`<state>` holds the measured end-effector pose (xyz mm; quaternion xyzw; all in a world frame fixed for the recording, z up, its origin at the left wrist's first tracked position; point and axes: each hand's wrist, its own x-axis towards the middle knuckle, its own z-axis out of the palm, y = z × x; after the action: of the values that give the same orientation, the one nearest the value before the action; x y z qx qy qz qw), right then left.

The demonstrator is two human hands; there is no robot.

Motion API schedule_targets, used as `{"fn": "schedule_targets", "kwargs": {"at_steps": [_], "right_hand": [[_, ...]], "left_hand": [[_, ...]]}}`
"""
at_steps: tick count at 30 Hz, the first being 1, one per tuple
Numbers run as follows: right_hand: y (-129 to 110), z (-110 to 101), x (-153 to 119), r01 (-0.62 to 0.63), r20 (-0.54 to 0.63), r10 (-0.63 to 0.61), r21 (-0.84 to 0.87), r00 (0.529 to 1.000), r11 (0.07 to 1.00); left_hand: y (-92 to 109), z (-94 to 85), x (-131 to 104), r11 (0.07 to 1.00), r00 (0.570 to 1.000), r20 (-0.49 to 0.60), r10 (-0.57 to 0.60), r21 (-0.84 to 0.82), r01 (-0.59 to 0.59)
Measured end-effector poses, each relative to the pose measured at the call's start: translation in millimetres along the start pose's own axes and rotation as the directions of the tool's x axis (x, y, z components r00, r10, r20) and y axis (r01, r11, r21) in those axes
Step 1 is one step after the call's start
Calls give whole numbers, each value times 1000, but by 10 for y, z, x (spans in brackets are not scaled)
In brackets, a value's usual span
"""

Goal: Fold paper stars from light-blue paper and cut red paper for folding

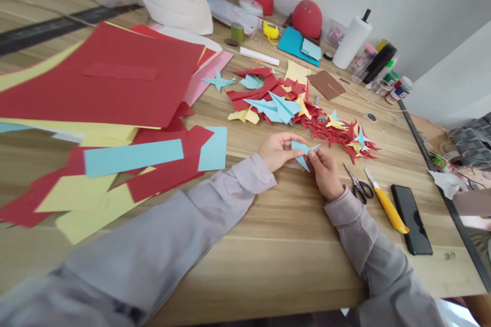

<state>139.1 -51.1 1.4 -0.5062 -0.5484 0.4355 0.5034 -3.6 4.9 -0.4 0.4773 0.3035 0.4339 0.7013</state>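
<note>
Between my two hands is a small folded piece of light blue paper (pixel 300 148), with pointed ends sticking out. My left hand (pixel 279 150) pinches its left side between thumb and fingers. At the right side, the fingertips of my right hand (pixel 326 170) close on a pointed part of the same paper. Just beyond the hands lies a heap of folded red paper pieces (pixel 326 129), mixed with yellow and blue ones. Light blue folded paper planes (pixel 282 107) rest on top of it. A blue folded star (pixel 218 80) lies at its left.
Large red sheets (pixel 153 56) and cut strips, including a blue strip (pixel 134 157), cover the left. Right of my hands lie scissors (pixel 360 188), a yellow utility knife (pixel 389 207) and a black phone (pixel 411 219). A tape measure (pixel 270 29) and bottles (pixel 399 89) stand at the back.
</note>
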Motion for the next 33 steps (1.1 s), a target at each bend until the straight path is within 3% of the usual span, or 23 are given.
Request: {"fn": "schedule_targets", "kwargs": {"at_steps": [5, 16, 21, 27, 33], "right_hand": [[21, -21, -9, -20, -11, 21, 74, 1000, 997], [-1, 1, 12, -25, -77, 29, 48, 997, 999], [-31, 10, 8, -15, -48, 17, 40, 999, 999], [-36, -7, 6, -81, -20, 83, 85, 996, 993], [-49, 7, -5, -67, -48, 70, 75, 996, 995]], "left_hand": [[-2, 9, -8, 999, 999, -24, 23, 45, -22], [9, 23, -32, 990, 995, 36, 97, 94, -100], [-20, 28, -14, 993, 996, -19, 82, 81, -81], [-17, 11, 3, 998, 999, -7, 47, 29, -47], [-10, 20, -6, 999, 999, -1, 43, 14, -43]]}}
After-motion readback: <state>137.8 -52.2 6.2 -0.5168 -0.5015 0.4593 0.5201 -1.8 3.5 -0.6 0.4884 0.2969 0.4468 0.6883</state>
